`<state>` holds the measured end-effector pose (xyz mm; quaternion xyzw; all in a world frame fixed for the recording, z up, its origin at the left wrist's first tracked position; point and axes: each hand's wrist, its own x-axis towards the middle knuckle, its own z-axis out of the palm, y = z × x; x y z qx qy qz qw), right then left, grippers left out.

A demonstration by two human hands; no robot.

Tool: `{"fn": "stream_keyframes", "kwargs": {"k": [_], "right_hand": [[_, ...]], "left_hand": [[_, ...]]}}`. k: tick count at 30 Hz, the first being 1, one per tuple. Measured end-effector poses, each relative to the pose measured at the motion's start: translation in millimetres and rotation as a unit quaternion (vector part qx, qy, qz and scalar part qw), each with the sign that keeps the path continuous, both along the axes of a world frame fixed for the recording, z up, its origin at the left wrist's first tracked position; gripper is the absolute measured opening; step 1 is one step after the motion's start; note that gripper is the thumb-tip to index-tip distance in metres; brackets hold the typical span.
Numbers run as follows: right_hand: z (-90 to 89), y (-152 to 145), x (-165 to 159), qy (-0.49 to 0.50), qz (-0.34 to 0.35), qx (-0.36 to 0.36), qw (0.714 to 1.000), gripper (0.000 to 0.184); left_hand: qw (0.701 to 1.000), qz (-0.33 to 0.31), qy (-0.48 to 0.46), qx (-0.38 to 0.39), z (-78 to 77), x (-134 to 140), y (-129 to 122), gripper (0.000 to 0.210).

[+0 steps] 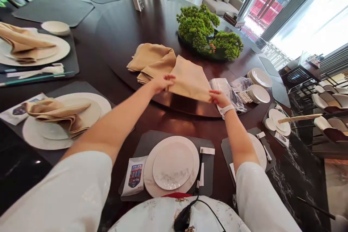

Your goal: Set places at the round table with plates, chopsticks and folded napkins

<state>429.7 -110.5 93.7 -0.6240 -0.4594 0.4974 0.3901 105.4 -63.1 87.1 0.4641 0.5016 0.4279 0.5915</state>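
Both hands on one tan napkin (191, 76), centre of frame, above the near part of the turntable (185, 107). Left hand (161, 82): fingers pinching the napkin's left edge. Right hand (219, 98), right of centre: thumb and fingers pinching the lower right corner, cloth spread between the two hands. Folded napkin pile (154, 56) just beside it, upper left of centre. Plastic-wrapped items (221, 86) lie near the right hand; stacked plates (259, 94) farther right. Green plant (198, 25) at upper right of centre. Bottom centre: small plate (173, 163) on a large plate (148, 166), printed packet (135, 175) to its left.
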Motion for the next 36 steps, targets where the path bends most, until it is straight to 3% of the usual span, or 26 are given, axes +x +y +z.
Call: {"fn": "stream_keyframes", "kwargs": {"k": [2,4,6,9,13,18,22,26,28,31,34,36], "right_hand": [[-48.2,-14,-9,0.016,-0.017,-0.067,0.997,0.036],[-84.7,-23,-14,0.02,-0.036,-0.117,0.992,0.04],[-109.7,-28,-14,-0.01,-0.029,-0.128,0.991,0.04],[-128.9,-30,-7,-0.132,0.033,-0.062,0.989,0.042],[-134.4,-33,4,-0.319,0.089,0.075,0.941,0.043],[-136.8,-42,1,-0.417,0.115,0.144,0.89,0.033],[-141.7,-53,-1,-0.467,0.17,0.185,0.848,0.024],[-147.3,-67,10,-0.447,0.28,0.212,0.823,0.029],[-148.1,-73,19,-0.419,0.318,0.196,0.828,0.03],[-144.7,-74,32,-0.369,0.302,0.15,0.866,0.023],[-139.1,-61,37,-0.316,0.215,0.092,0.919,0.007],[-137.2,-47,34,-0.274,0.143,0.038,0.95,0.011]], "left_hand": [[0.996,0.046,-0.003,-0.08,-59.9,3,-18,0.038],[0.988,0.072,0.001,-0.134,-103.3,4,-34,0.039],[0.986,0.063,0.011,-0.152,-131.0,3,-46,0.044],[0.992,0.006,0.053,-0.11,-150.8,-3,-54,0.055],[0.978,-0.044,0.205,0.0,-154.4,-8,-56,0.06],[0.912,-0.004,0.385,0.145,-148.5,-8,-65,0.045],[0.876,-0.002,0.448,0.179,-149.6,-8,-79,0.032],[0.876,-0.03,0.434,0.208,-154.5,-9,-98,0.02],[0.886,-0.071,0.404,0.215,-155.4,-8,-107,0.015],[0.909,-0.095,0.366,0.173,-154.4,-3,-113,0.007],[0.934,-0.03,0.345,0.083,-153.0,5,-104,0.013],[0.945,0.027,0.325,0.026,-153.0,12,-91,0.02]]}}
